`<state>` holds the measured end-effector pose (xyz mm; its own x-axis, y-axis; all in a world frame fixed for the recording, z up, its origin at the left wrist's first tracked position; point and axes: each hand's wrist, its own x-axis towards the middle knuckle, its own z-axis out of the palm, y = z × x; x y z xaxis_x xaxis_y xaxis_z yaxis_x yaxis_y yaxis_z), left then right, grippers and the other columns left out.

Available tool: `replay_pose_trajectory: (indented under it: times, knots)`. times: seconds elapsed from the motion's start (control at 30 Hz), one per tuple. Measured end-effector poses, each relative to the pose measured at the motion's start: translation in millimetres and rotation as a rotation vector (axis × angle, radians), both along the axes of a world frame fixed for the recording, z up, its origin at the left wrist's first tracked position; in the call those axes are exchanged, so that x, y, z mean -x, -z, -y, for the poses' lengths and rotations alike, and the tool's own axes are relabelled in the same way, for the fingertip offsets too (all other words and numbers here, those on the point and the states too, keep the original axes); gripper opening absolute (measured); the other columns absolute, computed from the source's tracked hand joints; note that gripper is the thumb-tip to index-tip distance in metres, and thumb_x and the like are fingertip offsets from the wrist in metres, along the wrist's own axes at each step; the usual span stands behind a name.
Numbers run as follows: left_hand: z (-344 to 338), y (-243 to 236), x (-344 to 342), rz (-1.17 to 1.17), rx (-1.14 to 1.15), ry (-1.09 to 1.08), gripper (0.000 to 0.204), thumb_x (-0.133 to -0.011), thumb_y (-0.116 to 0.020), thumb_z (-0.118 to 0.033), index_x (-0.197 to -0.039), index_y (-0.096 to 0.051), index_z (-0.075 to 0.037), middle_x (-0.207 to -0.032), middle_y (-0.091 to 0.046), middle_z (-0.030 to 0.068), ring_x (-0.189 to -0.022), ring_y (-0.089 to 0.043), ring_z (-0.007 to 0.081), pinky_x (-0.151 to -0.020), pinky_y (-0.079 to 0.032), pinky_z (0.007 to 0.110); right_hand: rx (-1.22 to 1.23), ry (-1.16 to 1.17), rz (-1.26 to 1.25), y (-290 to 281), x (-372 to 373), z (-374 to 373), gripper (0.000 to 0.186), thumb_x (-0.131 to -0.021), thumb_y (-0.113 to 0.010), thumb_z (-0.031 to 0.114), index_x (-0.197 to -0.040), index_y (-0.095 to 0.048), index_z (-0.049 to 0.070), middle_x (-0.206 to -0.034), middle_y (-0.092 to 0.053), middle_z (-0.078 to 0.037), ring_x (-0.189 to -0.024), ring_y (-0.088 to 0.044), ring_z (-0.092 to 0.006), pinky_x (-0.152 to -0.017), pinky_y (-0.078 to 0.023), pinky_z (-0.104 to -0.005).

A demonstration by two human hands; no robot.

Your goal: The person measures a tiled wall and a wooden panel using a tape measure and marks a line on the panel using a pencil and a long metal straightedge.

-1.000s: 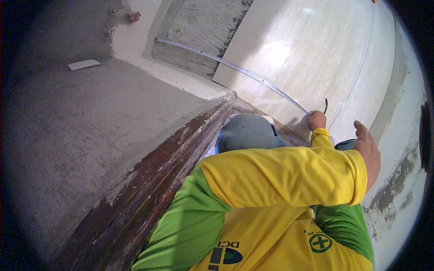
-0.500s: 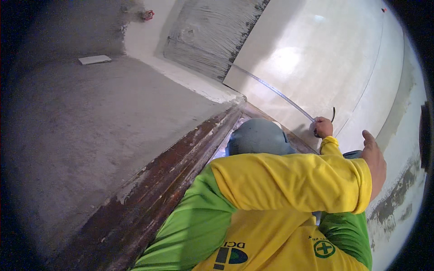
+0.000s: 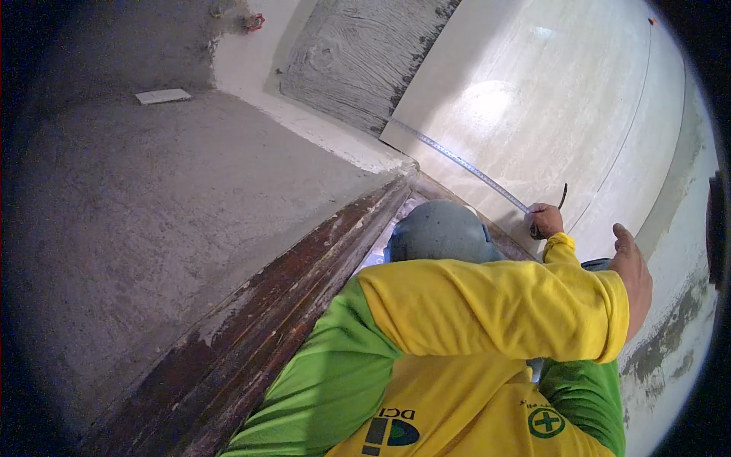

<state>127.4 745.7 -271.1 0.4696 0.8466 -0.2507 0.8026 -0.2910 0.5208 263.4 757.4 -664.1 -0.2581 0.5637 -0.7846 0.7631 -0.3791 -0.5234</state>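
Just slender tape (image 3: 460,159), glossy tile (image 3: 563,91)

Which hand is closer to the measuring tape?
Right. The right hand holds the near end of the measuring tape. The left hand is apart from it, farther toward the picture's right.

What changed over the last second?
The tape blade has drawn back rightward, toward the right hand: its end spanned the grey ridged patch, and now sits about at the near edge of the large pale tile. Nothing visibly taken hold of or let go. The right hand still holds the tape; the left hand stays crossed over to the right.
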Motion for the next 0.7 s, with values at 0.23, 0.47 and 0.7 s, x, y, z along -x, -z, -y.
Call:
replay_pose_trajectory:
  times: [0.23, 0.47, 0.7]
  knots:
    - [-6.8, -1.6, -0.6, -0.005, 0.085, 0.077, 0.042, -0.094, -0.040, -0.020, -0.125, -0.055, 0.003, -0.128, -0.054, 0.0262, -0.119, -0.048, 0.0445, -0.098, -0.027, 0.070, -0.030, -0.091, -0.024, -0.7, -2.5, 3.6, 0.004, -0.074, -0.067, 0.008, -0.070, -0.067, 0.006, -0.061, -0.059, 0.001, -0.052, -0.053, -0.0092, -0.049, -0.041, -0.0247]
    - [-5.0, -3.0, -7.3, -0.068, 0.084, 0.019, 0.047, -0.096, -0.040, -0.026, -0.133, -0.049, 0.001, -0.134, -0.050, 0.0244, -0.123, -0.046, 0.0439, -0.099, -0.026, 0.071, -0.068, -0.117, -0.005, 5.4, -0.4, 3.7, 0.006, -0.075, -0.064, 0.010, -0.073, -0.069, 0.006, -0.060, -0.060, -0.001, -0.051, -0.055, -0.0125, -0.050, -0.044, -0.0278]
    - [-7.2, -3.2, 0.0, -0.010, 0.082, 0.077, 0.048, -0.096, -0.041, -0.027, -0.134, -0.047, 0.002, -0.135, -0.048, 0.0254, -0.123, -0.045, 0.0458, -0.099, -0.025, 0.072, -0.094, -0.202, 0.101, -2.3, 5.6, 8.2, 0.010, -0.074, -0.061, 0.011, -0.076, -0.070, 0.006, -0.060, -0.062, -0.004, -0.053, -0.059, -0.0147, -0.051, -0.047, -0.0299]
